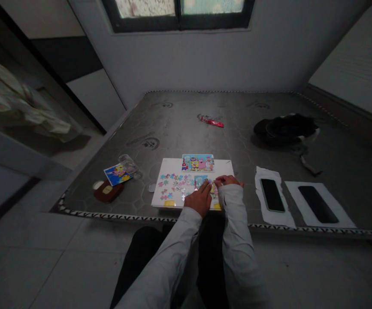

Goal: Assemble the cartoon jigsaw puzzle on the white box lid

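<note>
A white board [164, 165] lies on the grey mattress [237, 111] in front of me, with several small colourful puzzle pieces [173, 182] scattered on its left half. A joined strip of cartoon puzzle [198, 163] sits along its far edge. My left hand [200, 198] rests on the board's right part, fingers curled down onto pieces there. My right hand [228, 181] lies just to its right, fingers bent and pinching at a small piece I cannot make out. Both hands nearly touch.
Two dark phones [272, 195] [317, 204] lie on white paper to the right. A black cap or bag [285, 128] sits far right. A red wrapper [211, 121] lies farther back. A cartoon picture card [117, 174], a clear plastic bag and a brown box lid [107, 192] lie left.
</note>
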Motion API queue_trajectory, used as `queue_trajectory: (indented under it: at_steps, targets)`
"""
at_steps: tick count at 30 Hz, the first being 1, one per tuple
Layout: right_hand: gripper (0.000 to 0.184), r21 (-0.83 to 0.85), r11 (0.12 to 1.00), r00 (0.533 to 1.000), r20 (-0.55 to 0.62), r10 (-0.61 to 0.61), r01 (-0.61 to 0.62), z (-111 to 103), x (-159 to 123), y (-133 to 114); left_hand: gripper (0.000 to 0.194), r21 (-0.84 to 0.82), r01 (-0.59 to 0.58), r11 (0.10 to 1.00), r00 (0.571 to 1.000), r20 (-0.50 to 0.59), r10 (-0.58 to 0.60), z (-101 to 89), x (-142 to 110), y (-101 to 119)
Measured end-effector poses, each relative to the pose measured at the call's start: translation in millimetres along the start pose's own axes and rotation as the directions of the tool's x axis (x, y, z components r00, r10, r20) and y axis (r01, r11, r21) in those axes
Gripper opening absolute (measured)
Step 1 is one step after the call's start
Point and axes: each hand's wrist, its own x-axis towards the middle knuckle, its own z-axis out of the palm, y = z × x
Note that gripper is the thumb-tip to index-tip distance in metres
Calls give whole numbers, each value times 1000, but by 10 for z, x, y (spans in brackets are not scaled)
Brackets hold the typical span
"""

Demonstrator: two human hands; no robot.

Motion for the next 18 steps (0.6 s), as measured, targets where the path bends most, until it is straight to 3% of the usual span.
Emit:
queue_trajectory:
  at_steps: [6, 12, 18]
  targets:
    - [18, -2, 1000, 1000, 20, -9, 9, 7, 38, -22, 52, -2, 10, 1000, 1000, 27, -10, -58, -10, 19]
    - [26, 1, 998, 998, -6, 66, -66, 4, 27, -14, 53, -18, 9, 1000, 999, 37, -9, -70, -13, 21]
    - [21, 49, 995, 994, 79, 79, -83, 20, 105, 91, 54, -25, 7, 1000, 999, 32, -6, -75, -20, 22]
